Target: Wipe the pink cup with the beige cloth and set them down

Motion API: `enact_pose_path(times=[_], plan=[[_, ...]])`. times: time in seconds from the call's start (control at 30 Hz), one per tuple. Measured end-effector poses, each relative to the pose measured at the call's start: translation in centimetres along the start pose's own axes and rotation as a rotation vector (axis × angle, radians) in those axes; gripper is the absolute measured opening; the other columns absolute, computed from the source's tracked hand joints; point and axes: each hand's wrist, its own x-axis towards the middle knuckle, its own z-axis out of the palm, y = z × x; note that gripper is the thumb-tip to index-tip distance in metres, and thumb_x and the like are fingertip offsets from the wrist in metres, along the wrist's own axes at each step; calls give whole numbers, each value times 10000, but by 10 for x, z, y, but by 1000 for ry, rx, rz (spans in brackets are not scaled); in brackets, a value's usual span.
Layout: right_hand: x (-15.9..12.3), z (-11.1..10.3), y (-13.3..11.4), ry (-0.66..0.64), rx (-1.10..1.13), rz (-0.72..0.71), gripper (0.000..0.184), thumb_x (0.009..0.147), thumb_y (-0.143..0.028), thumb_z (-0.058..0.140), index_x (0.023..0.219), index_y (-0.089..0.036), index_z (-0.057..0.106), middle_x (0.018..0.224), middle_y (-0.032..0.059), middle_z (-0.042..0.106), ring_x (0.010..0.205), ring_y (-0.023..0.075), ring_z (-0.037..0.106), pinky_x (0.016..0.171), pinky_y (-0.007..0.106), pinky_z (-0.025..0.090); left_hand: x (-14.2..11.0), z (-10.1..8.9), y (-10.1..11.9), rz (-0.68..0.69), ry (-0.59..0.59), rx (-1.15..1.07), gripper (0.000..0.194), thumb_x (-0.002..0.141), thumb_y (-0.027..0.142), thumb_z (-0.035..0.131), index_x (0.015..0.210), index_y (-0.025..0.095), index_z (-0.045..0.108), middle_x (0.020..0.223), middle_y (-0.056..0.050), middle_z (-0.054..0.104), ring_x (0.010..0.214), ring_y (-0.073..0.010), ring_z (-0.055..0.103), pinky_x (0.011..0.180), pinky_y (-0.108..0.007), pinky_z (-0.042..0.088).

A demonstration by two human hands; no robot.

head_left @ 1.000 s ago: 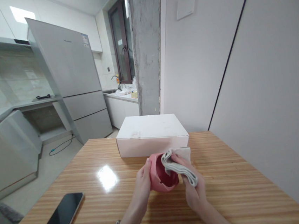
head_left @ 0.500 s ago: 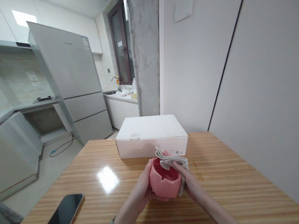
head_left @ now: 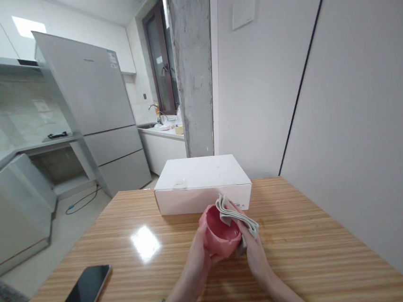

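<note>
1. Pink, rounded bowl with a notched rim [head_left: 222,245]: it sits between both hands, apparently raised above the wood-grain worktop [head_left: 304,259], just on the near side of the box.
2. The left hand [head_left: 196,258] pinches its left wall, thumb near the rim, other fingers curled beneath.
3. The right hand [head_left: 257,256] has its fingers pressed around a folded, pale grey cloth [head_left: 248,223] at the right rim; some fingertips are hidden.
4. Judging by its sheen, the bowl is probably stiff, moderately light, slippery and breakable; cupping wall and base looks safest.
5. A cloth fold overlaps its mouth; the full interior cannot be seen.
6. Farther off, the white rectangular cardboard box [head_left: 201,174] is closed, contents hidden.
7. Near left: a black, flat phone [head_left: 79,298].
</note>
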Motion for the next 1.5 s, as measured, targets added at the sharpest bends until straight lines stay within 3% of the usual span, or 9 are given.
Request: enact_pose_path(times=[0.1, 0.33, 0.57, 0.67, 0.8, 0.93, 1.23, 1.37, 1.5], plan=[[7, -2, -5, 30, 66, 99, 431, 764, -519, 653, 1108, -260, 681, 1204, 22, 659, 1215, 255, 527, 1105, 399, 307, -5, -3, 10, -133, -10, 181, 705, 835, 681, 325, 1249, 160, 559, 1114, -150, 681, 912, -305, 674, 559, -339, 563], [17, -8, 2, -23, 170, 240, 440, 722, -546, 677, 1029, -233, 713, 1086, 32, 712, 1183, 283, 551, 1077, 424, 336, -14, -3, 17, -96, -47, 230, 628, 804, 627, 484, 1282, 222, 531, 1044, -108, 711, 658, -247, 683, 453, -336, 545], [1, -3, 7, 49, 12, 101, 431, 740, -545, 671, 1079, -279, 690, 1219, 17, 650, 1288, 236, 450, 1139, 411, 227, 0, -5, 1, 81, -37, -104, 514, 829, 358, 545, 1301, 162, 487, 1184, -147, 653, 1043, -286, 634, 767, -401, 559], [-1, -1, 5, 53, -7, 69, 450, 727, -558, 674, 1077, -275, 693, 1198, 26, 662, 1270, 245, 470, 1128, 416, 260, -4, -3, 4, 57, -46, -71, 487, 824, 382, 539, 1262, 168, 530, 1168, -131, 661, 1056, -286, 630, 762, -383, 561], [9, -6, 3, 43, 86, 137, 457, 740, -551, 656, 1082, -250, 689, 1160, 36, 681, 1198, 260, 541, 1091, 424, 322, -11, 0, 11, -75, 52, 153, 594, 808, 642, 460, 1148, 181, 620, 962, -95, 713, 756, -222, 681, 567, -317, 564], [18, -15, 7, 26, 135, 216, 411, 749, -522, 648, 1020, -221, 711, 1034, 44, 728, 1169, 287, 564, 1060, 464, 353, -12, -3, 10, -77, 27, 260, 587, 739, 641, 587, 1057, 152, 651, 709, -43, 686, 505, -136, 581, 487, -282, 547], [17, -14, 8, 54, 117, 186, 398, 746, -511, 666, 1037, -241, 703, 1120, 29, 699, 1178, 251, 556, 1086, 405, 319, -2, -13, 0, 32, -7, 124, 465, 783, 477, 614, 1056, 101, 603, 848, -128, 715, 614, -190, 657, 497, -289, 554], [8, -10, 7, 98, 44, 138, 433, 703, -532, 705, 1025, -244, 711, 1138, 33, 691, 1200, 255, 537, 1082, 393, 330, 1, -10, -4, 118, -41, -12, 560, 699, 358, 725, 1178, 148, 523, 1090, -157, 682, 951, -299, 667, 692, -384, 579], [4, -10, 7, 116, -1, 129, 453, 671, -558, 720, 989, -237, 725, 1106, 42, 703, 1157, 266, 565, 1081, 400, 332, -4, -6, -4, 168, -37, -58, 598, 660, 297, 771, 1183, 148, 523, 1135, -147, 671, 1039, -296, 637, 829, -412, 545]])
